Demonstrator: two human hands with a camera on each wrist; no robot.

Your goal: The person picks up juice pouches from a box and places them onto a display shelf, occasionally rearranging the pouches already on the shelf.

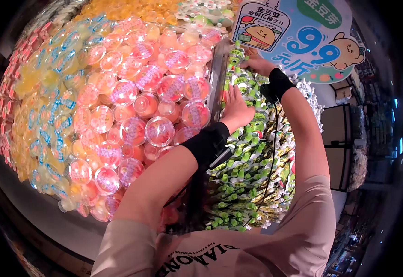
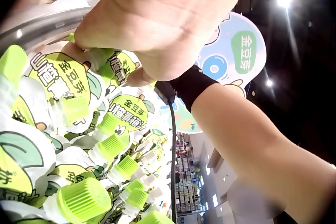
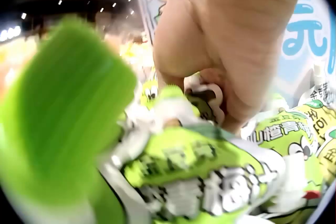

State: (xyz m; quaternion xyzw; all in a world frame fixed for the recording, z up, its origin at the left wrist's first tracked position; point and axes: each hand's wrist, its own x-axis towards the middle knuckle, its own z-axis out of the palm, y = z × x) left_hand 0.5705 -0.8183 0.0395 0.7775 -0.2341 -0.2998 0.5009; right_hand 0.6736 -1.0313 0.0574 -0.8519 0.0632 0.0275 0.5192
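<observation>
Head view: cups (image 1: 159, 131) beside green-capped pouches (image 1: 245, 138).

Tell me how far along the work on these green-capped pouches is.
Looks done: nearer green-capped pouches are packed closely. In hand: the left hand rests on far pouches; the right hand grips a pouch beside the sign. Remaining: probably straightening there, where pouches tilt differently.
</observation>
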